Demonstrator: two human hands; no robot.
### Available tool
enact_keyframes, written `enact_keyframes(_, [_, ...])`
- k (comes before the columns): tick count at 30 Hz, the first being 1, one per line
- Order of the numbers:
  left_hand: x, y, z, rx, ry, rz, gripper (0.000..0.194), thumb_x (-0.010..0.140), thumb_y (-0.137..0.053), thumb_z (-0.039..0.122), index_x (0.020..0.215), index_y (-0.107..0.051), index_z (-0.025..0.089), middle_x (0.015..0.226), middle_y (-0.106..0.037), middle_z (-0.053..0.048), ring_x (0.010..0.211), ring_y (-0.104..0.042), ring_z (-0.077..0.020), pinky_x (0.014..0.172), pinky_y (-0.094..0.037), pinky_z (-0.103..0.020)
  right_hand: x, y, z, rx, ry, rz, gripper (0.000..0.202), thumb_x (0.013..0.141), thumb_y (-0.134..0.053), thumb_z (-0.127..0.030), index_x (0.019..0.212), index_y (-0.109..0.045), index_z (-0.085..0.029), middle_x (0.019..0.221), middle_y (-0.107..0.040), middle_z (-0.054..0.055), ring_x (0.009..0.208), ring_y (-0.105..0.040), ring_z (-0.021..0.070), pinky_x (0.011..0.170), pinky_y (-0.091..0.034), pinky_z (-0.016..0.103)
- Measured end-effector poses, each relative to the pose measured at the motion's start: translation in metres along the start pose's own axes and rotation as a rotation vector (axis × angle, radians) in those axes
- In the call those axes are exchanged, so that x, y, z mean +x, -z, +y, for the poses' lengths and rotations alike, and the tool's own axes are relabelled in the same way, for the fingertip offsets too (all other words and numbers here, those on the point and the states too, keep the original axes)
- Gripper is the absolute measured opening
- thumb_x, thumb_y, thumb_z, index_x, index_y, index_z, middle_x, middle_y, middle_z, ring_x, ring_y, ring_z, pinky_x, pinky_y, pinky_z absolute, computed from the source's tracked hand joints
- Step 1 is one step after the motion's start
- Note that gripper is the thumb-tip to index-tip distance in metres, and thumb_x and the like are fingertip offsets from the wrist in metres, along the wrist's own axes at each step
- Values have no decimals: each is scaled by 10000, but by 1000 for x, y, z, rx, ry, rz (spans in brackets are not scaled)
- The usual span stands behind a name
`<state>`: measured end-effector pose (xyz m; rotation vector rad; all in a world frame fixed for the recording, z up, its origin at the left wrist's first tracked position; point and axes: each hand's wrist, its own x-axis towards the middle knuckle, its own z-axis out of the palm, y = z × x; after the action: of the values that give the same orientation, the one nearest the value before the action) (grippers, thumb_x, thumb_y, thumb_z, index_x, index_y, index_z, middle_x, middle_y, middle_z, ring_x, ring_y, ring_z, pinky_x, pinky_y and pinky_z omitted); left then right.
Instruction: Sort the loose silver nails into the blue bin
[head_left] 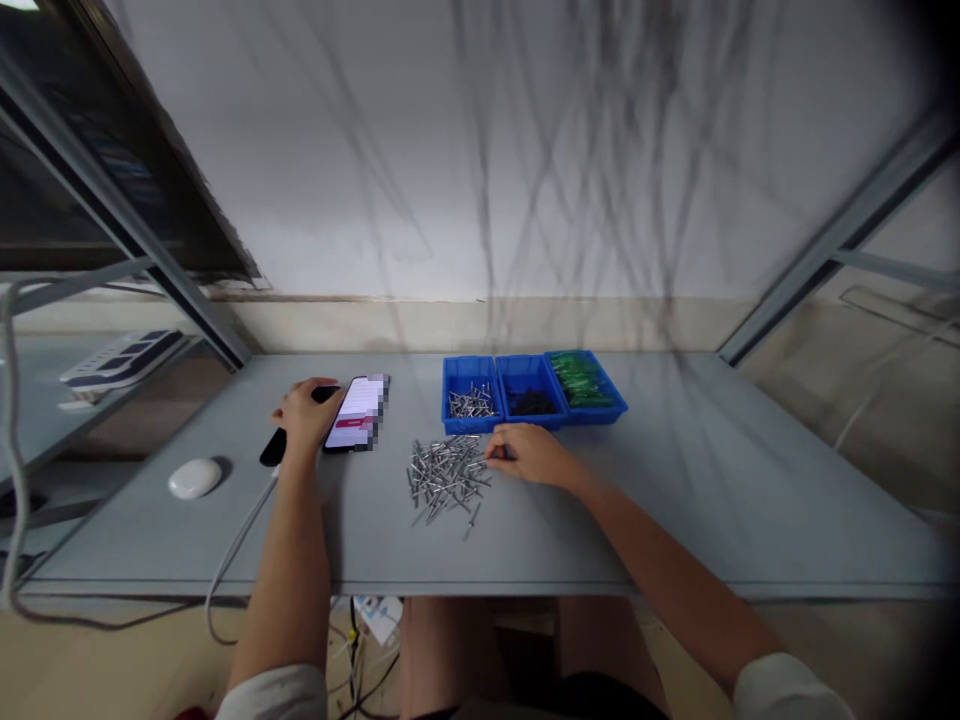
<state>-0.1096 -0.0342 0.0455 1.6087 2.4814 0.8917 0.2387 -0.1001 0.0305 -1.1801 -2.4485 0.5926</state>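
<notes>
My left hand (304, 418) is closed over a slim black device (274, 448) with a white cable at its lower end. Right beside it lies a phone (357, 410) with its screen lit, part of it pixelated. At the right edge of a loose pile of silver blind rivets (446, 475), my right hand (531, 455) has its fingertips pinched together. What they hold, if anything, is hidden. Just behind stand three blue bins: the left bin (469, 365) contains more rivets, the middle bin (525, 366) dark small pieces, and the right bin (617, 408) green packets.
A white rounded mouse-like object (195, 478) sits at the left of the grey table (712, 480). The white cable (238, 540) runs over the front edge. A wall rises behind, with metal frame posts (202, 320) on both sides. A power strip (124, 360) lies farther left.
</notes>
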Motion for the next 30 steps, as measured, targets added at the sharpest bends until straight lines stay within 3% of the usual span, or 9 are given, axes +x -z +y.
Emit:
enact_keyframes(6, [1, -5, -2, 105, -28, -126, 392, 728, -641, 429, 1095, -643, 292, 1269, -561, -95, 1204, -447, -357, 978, -295, -543, 1, 6, -7, 83, -25, 41, 54, 782, -657, -186, 796, -709, -180, 744, -643, 3, 620, -518, 107, 607, -350, 222])
enact_keyframes(10, [0, -9, -3, 153, -56, -149, 433, 700, -671, 439, 1113, -631, 316, 1300, -536, -84, 1199, -438, -362, 976, -296, -534, 1, 5, -5, 97, -15, 59, 51, 775, -665, -191, 797, -710, -183, 746, -651, 0, 605, -514, 104, 608, -352, 224])
enact_keyframes(21, [-2, -6, 1, 136, -36, -116, 415, 738, -634, 462, 1117, -630, 295, 1295, -535, -90, 1212, -431, -338, 998, -278, -526, 0, 7, -6, 140, -62, 60, 81, 757, -655, -176, 795, -726, -172, 734, -674, 13, 593, -525, 107, 598, -356, 231])
enact_keyframes(30, [0, -5, -1, 75, 15, -35, 347, 765, -593, 399, 1079, -649, 261, 1258, -562, -114, 1190, -464, -341, 982, -294, -531, 3, 7, 1, 563, -142, 121, 209, 733, -684, -306, 833, -722, -127, 579, -578, -12, 517, -467, 93, 503, -339, 218])
